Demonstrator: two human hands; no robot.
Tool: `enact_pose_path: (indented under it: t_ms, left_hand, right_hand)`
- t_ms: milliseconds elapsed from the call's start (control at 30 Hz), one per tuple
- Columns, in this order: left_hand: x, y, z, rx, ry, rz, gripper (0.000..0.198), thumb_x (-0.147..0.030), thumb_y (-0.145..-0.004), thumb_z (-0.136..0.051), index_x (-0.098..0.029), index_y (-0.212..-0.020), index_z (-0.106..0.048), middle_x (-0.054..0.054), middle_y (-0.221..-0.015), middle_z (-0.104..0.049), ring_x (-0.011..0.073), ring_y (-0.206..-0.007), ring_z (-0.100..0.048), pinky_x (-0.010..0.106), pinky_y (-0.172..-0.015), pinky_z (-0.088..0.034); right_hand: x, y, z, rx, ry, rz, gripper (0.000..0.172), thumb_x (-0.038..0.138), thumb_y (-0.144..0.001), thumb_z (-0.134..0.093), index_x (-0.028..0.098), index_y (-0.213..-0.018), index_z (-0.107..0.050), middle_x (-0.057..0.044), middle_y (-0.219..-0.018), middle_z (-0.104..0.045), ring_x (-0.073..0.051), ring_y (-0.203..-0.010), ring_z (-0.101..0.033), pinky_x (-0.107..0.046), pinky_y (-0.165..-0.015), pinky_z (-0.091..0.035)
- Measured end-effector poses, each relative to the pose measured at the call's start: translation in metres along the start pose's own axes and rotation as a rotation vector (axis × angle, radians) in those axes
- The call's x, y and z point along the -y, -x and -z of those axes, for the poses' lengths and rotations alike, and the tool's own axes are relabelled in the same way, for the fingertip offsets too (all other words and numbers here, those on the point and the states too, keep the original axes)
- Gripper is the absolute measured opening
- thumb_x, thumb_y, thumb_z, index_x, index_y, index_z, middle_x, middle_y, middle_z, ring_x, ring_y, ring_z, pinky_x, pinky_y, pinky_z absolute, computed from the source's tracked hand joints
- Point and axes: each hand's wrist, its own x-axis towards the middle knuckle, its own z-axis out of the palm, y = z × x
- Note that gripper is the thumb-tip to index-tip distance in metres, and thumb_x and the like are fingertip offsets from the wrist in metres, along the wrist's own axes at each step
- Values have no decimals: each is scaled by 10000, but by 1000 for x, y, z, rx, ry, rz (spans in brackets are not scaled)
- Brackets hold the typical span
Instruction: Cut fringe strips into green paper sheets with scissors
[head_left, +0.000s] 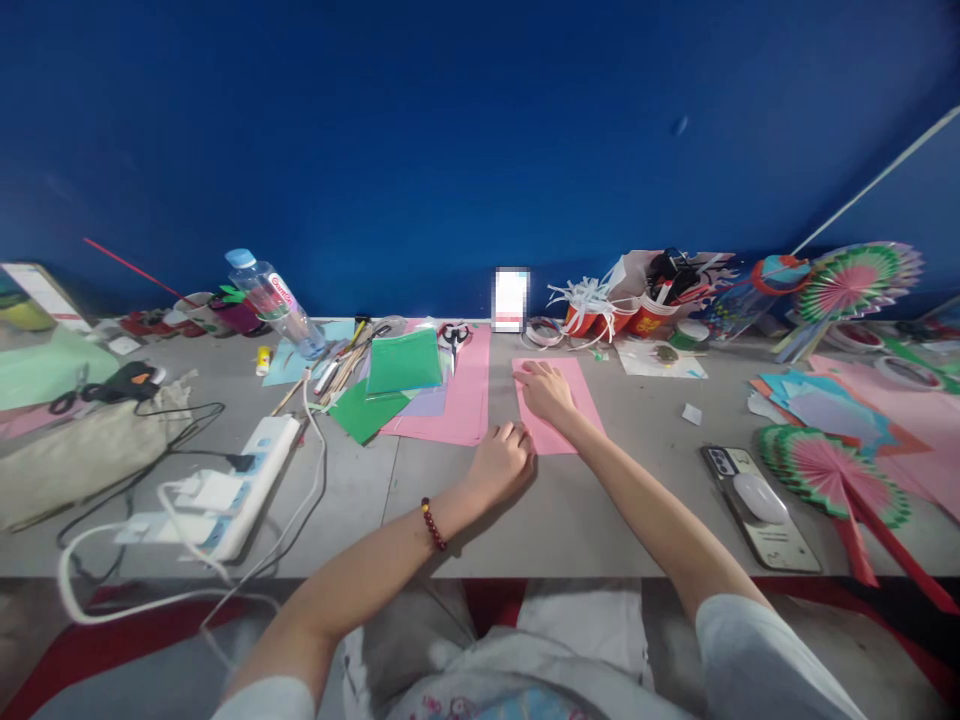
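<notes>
A folded-looking sheet of pink paper [581, 415] lies on the grey table in front of me. Pressed flat on its upper left part is my right hand [549, 393], fingers stretched toward the left edge. My left hand [502, 462], below a dark beaded bracelet, has its fingers curled at the sheet's near left corner and seems to grip it; the fingertips are partly hidden. Left of the hands, a larger pink sheet [472, 400] lies under a green packet [405, 362] and green paper [364, 412]. Black-handled scissors [453, 342] rest on that pile.
A white power strip [259, 485] with cables sits at left, near a tilted plastic bottle [281, 305]. Red cups [649, 318] stand at the back right. Rightward lie a phone [780, 540] with a white mouse [760, 497] on it and a paper fan [832, 475].
</notes>
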Motion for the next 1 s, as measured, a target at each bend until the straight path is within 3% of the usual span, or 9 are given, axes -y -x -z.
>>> enact_pose_path:
  t_ms: [600,800,1000]
  left_hand:
    - [2,0,-5,-21,-4,-10,198,-239,-870,-492,-129,-993,-601,121,-1053,-604,240,-929,-522,369,-724,-428]
    - [3,0,-8,-50,-23,-23,228,-212,-887,-467,-105,-1048,-588,122,-1039,-608,238,-940,-518,369,-740,-430]
    - [3,-1,-11,-43,-2,10,162,-212,-870,-508,-130,-963,-612,113,-1001,-620,239,-940,-519,377,-760,-431]
  right_hand:
    - [-9,-27,-9,-69,-54,-56,430,129,-879,-373,231,-1217,-618,-98,-1253,-561,-261,-1137,-427,-385,-922,-343]
    - [-8,9,-14,-183,-55,3,456,108,-837,-412,202,-1248,-588,-112,-1386,-451,-275,-1232,-361,-416,-983,-338]
    - [8,70,-6,-135,-62,134,406,103,-828,-451,188,-1192,-610,-101,-1334,-508,-264,-1201,-393,-392,-974,-357]
